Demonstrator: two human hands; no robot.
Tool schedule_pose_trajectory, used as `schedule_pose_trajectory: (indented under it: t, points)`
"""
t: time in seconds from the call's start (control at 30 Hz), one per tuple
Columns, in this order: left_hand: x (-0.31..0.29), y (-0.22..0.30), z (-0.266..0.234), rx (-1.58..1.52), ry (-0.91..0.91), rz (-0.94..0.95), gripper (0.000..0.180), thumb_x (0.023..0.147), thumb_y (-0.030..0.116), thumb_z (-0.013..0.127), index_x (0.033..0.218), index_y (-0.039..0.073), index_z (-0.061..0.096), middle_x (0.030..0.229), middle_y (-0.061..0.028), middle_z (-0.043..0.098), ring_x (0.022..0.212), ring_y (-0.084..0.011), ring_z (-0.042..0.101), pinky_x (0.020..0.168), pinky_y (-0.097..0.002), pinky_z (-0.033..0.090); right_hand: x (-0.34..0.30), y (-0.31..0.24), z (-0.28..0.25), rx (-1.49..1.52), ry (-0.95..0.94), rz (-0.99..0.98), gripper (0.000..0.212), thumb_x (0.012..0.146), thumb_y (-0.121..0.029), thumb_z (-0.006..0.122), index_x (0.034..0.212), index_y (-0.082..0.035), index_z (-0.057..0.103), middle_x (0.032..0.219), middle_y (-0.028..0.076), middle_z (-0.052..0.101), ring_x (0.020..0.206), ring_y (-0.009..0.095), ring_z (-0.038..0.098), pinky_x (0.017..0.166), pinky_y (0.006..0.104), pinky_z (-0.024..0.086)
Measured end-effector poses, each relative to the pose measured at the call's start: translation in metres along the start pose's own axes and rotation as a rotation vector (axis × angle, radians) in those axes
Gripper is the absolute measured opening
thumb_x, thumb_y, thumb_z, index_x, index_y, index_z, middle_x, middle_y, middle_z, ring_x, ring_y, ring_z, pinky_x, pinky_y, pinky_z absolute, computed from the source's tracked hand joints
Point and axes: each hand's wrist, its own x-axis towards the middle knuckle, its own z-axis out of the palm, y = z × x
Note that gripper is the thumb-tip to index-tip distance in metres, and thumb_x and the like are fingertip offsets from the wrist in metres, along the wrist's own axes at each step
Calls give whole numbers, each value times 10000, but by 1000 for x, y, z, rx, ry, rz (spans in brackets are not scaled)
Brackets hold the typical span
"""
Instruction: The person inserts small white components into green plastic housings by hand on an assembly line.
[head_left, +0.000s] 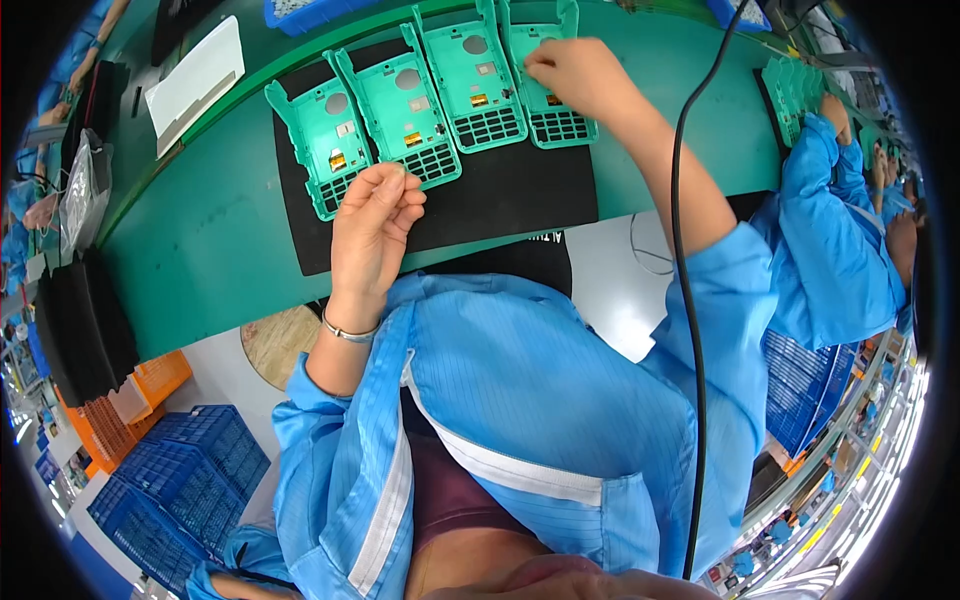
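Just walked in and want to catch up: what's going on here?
Four green plastic housings lie side by side on a black mat. The person's right hand is over the rightmost housing; the left hand, fingertips drawn together, is by the lower edges of the two leftmost. Whether either holds something small is unclear.

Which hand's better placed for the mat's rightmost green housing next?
Right hand, likely: it's at that housing. The left hand is farther off, near the second housing from left.
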Motion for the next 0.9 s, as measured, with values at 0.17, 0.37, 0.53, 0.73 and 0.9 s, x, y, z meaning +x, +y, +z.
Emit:
schedule_pose_trajectory:
  t: [0.17,0.37,0.53,0.73,0.9]
  points:
    - [7,0,-6,-17,33,-25,159,871,129,551,994,28,553,898,-69,611,792,-119,596,705,-230,500,-36,-6,26,-41,329,-213,303,720,9,505,982,-80,631,938,74,595,858,275,571,728,356,486]
    - [1,5,-7,-146,2,-5,157,867,126,556,990,29,572,904,-57,616,790,-111,596,703,-231,502,-43,-23,24,-155,381,-207,366,662,50,503,977,-80,636,974,70,594,882,267,567,754,343,482]
    - [-1,11,-16,-231,-26,-43,196,879,95,524,1050,0,533,900,-74,604,782,-104,595,701,-198,512,-49,-44,17,68,328,-122,269,755,-36,516,996,-88,626,1104,113,563,913,284,572,780,354,478]
    - [-13,14,-20,-157,-18,-32,227,868,134,555,1048,-4,560,903,-60,615,804,-115,600,711,-214,507,-71,-103,32,487,203,-209,225,776,-43,573,993,-65,627,1042,93,608,973,228,579,825,303,460]
    - [-16,17,-20,-182,-13,-38,217,870,135,552,1038,-3,562,884,-53,612,783,-107,590,711,-220,501,-70,-135,27,792,-71,18,158,803,-81,603,947,-22,632,946,42,616,859,102,571,779,232,460]
